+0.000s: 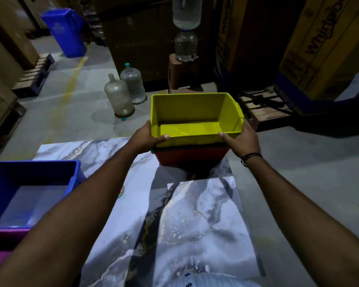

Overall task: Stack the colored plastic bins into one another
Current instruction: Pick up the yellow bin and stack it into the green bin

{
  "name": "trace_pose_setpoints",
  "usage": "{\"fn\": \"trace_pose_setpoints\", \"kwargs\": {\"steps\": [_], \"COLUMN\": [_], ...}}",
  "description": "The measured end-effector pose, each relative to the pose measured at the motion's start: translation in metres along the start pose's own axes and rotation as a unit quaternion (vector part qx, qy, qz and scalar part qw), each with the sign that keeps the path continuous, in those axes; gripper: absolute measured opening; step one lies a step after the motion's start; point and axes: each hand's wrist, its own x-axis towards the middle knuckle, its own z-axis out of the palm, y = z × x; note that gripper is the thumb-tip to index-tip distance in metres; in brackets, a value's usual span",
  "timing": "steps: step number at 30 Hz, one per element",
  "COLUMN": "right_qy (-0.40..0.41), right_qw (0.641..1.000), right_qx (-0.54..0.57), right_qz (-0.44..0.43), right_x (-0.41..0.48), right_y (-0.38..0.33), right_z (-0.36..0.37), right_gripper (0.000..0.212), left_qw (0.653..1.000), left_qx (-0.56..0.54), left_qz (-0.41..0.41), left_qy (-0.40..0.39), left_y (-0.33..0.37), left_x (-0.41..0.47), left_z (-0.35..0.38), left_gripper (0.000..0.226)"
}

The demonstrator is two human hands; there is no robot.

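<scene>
Marble tabletop carried at its far end a yellow bin nested in green and red bins, left hand and right hand grasping its sides, blue bin near left.

Floor: two empty water jugs stood side by side.
Stool: carried a water dispenser bottle.
Right: cardboard boxes sat on pallets.

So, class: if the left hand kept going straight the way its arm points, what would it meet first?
The left hand is already pressed against the yellow bin, so that bin's left wall blocks it at once.
</scene>
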Motion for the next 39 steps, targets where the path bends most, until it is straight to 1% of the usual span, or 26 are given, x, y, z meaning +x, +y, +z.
{"fn": "trace_pose_setpoints", "kwargs": {"steps": [2, 6, 7, 9, 11, 12, 13, 15, 16, 17, 19, 21, 23, 25, 29, 34, 37, 39], "right_qy": [-0.016, -0.032, -0.035, -0.043, -0.048, -0.051, -0.054, -0.061, -0.064, -0.064, -0.063, -0.063, -0.063, -0.065, -0.068, -0.071, -0.095, -0.094], "right_qw": [1.000, 0.997, 0.996, 0.995, 0.992, 0.990, 0.987, 0.982, 0.980, 0.979, 0.976, 0.972, 0.969, 0.967, 0.964, 0.967, 0.972, 0.970], "right_qx": [-0.014, -0.060, -0.069, -0.089, -0.111, -0.124, -0.138, -0.163, -0.173, -0.180, -0.193, -0.207, -0.220, -0.229, -0.239, -0.228, -0.204, -0.219], "right_qz": [-0.006, -0.034, -0.034, -0.033, -0.043, -0.050, -0.057, -0.071, -0.073, -0.075, -0.083, -0.088, -0.088, -0.088, -0.094, -0.084, -0.064, -0.043], "right_x": [0.002, 0.001, 0.002, 0.004, 0.005, 0.005, 0.005, 0.005, 0.005, 0.004, 0.002, 0.000, -0.001, 0.000, -0.001, -0.003, -0.009, -0.015], "right_y": [0.010, 0.022, 0.025, 0.028, 0.032, 0.034, 0.037, 0.041, 0.042, 0.044, 0.046, 0.048, 0.048, 0.046, 0.049, 0.054, 0.056, 0.056], "right_z": [0.006, 0.015, 0.016, 0.018, 0.018, 0.018, 0.019, 0.018, 0.018, 0.018, 0.020, 0.022, 0.025, 0.026, 0.026, 0.025, 0.025, 0.026], "right_gripper": [0.100, 0.097, 0.096, 0.093, 0.090, 0.087, 0.083, 0.074, 0.071, 0.069, 0.067, 0.068, 0.071, 0.074, 0.076, 0.078, 0.089, 0.094], "left_qw": [0.999, 0.995, 0.993, 0.990, 0.988, 0.988, 0.988, 0.990, 0.991, 0.991, 0.992, 0.992, 0.990, 0.988, 0.985, 0.981, 0.981, 0.981], "left_qx": [0.034, 0.086, 0.093, 0.116, 0.121, 0.112, 0.104, 0.095, 0.085, 0.086, 0.090, 0.090, 0.096, 0.101, 0.108, 0.110, 0.107, 0.107], "left_qz": [-0.018, -0.054, -0.062, -0.079, -0.093, -0.097, -0.104, -0.102, -0.101, -0.099, -0.085, -0.089, -0.105, -0.114, -0.136, -0.152, -0.146, -0.138], "left_qy": [-0.011, -0.023, -0.027, -0.029, -0.029, -0.033, -0.037, -0.035, -0.035, -0.035, -0.024, -0.018, -0.014, -0.005, 0.024, 0.057, 0.070, 0.089], "left_y": [-0.002, -0.007, -0.006, -0.008, -0.014, -0.018, -0.024, -0.060, -0.076, -0.091, -0.111, -0.086, -0.060, -0.034, -0.035, -0.033, -0.030, -0.030], "left_x": [0.003, 0.012, 0.013, 0.016, 0.019, 0.021, 0.022, 0.042, 0.050, 0.057, 0.066, 0.048, 0.031, 0.015, 0.011, 0.001, -0.010, -0.024], "left_z": [0.004, 0.010, 0.012, 0.018, 0.022, 0.023, 0.023, 0.031, 0.035, 0.039, 0.045, 0.044, 0.043, 0.044, 0.054, 0.067, 0.065, 0.062], "left_gripper": [0.116, 0.112, 0.109, 0.094, 0.090, 0.094, 0.104, 0.131, 0.139, 0.138, 0.131, 0.127, 0.110, 0.101, 0.083, 0.084, 0.076, 0.072]}}
